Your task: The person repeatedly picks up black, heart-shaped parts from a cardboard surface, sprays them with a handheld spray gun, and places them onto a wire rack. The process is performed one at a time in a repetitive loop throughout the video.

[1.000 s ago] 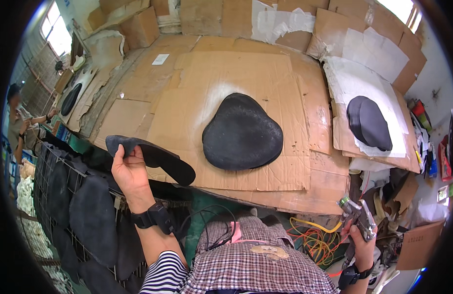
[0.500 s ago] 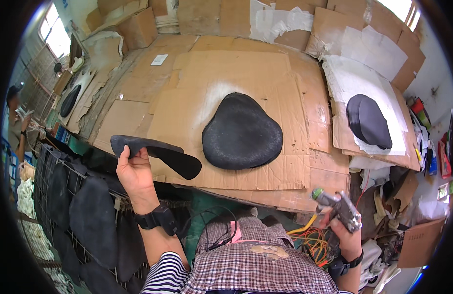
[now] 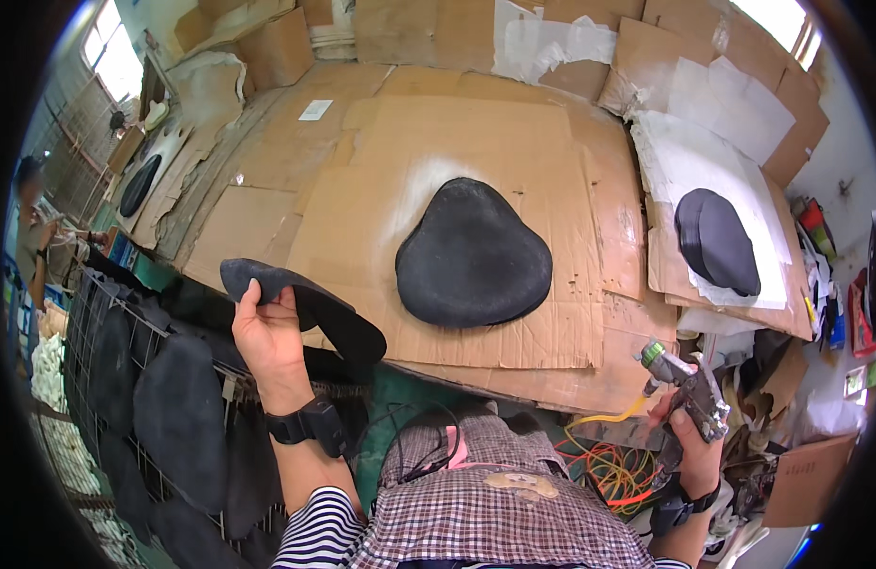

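Observation:
My left hand pinches one end of a thin, curved black pad, with the thumb on its face. The pad hangs tilted over the front left edge of the work table. In my right hand is a metal spray gun with a green-tipped end, held off the table's front right corner. A rounded, three-lobed black pad lies flat on the cardboard table cover, apart from both hands. Its lower right edge looks layered. A yellow hose runs up to the gun.
A stack of black pads rests on a white-covered board at the right. Several black pads lean on a wire rack at the left. Coiled orange hoses hang below the table edge. Another person stands at far left.
The spray gun has moved right and its green-tipped end has turned upward. The pad in my left hand has tilted, its free end swinging slightly down. The pad on the table looks less shiny.

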Demonstrator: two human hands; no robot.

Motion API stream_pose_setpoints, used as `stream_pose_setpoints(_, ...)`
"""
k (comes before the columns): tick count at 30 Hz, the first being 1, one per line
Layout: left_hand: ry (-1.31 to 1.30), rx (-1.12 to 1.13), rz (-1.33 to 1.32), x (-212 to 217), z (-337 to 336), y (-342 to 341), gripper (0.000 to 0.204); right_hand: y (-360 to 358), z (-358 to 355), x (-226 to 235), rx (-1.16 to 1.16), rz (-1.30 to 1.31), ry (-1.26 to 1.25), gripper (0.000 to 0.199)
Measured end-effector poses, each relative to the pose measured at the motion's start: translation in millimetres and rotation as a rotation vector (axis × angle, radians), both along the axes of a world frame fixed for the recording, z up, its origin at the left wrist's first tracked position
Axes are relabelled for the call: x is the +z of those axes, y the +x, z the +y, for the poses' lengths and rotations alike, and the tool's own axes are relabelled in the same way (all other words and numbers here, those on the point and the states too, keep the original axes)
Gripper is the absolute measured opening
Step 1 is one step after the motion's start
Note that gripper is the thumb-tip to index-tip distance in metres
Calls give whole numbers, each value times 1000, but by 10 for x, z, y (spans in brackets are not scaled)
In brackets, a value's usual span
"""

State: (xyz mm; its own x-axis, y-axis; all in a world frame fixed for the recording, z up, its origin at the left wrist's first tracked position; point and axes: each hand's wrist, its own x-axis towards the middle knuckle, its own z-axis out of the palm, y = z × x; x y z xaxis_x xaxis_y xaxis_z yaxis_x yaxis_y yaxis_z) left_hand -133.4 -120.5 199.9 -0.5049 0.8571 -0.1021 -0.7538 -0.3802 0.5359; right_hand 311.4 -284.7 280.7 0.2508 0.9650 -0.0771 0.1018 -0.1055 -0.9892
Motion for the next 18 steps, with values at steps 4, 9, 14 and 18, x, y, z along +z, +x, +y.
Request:
stream_pose_setpoints(4, 17, -12, 2, 7, 24, 18, 13, 74, -43, 14, 101, 9, -14, 56)
stream_pose_setpoints(9, 38, -26, 12, 51, 40, 113, 15, 254, -269, 2, 180, -54, -179, 59)
stream_pose_setpoints(14, 37, -70, -8, -54, 116, 89, 17, 30, -62, 9, 13, 58, 13, 55)
stream_pose_setpoints(18, 31, -64, -12, -46, 123, 94, 17, 208, -251, -51, 266, -64, -75, 55)
